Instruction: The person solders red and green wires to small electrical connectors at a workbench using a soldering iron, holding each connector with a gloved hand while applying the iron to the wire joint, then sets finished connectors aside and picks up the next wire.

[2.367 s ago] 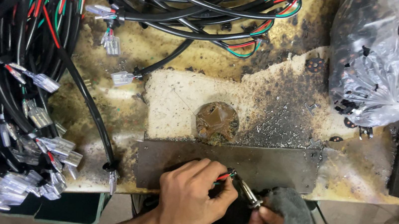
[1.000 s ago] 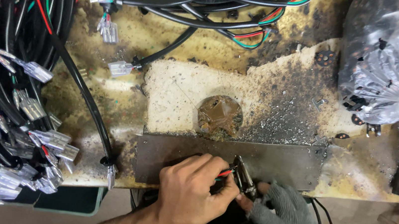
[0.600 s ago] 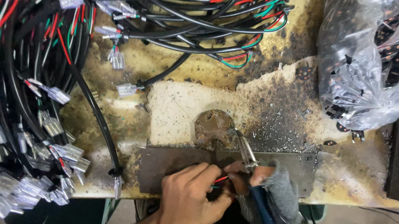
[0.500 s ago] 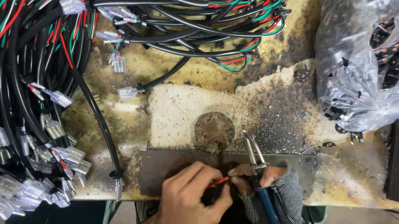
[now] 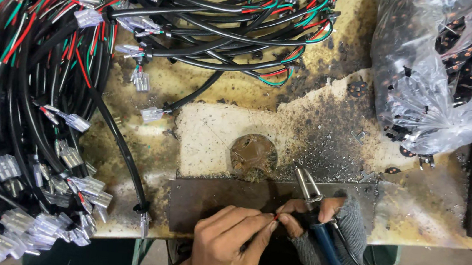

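- Your left hand (image 5: 229, 247) pinches a red wire (image 5: 275, 217).
- Your gloved right hand (image 5: 328, 232) grips a soldering iron (image 5: 314, 203), tip over the metal plate (image 5: 211, 198).

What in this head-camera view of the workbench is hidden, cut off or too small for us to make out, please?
- Head view: the red wire tip between the left hand and the gloved right hand is too small; fingers cover it.
- The blue-handled tool is cut off by the bottom edge.
- The dark parts in the plastic bag are blurred by the wrinkled film.
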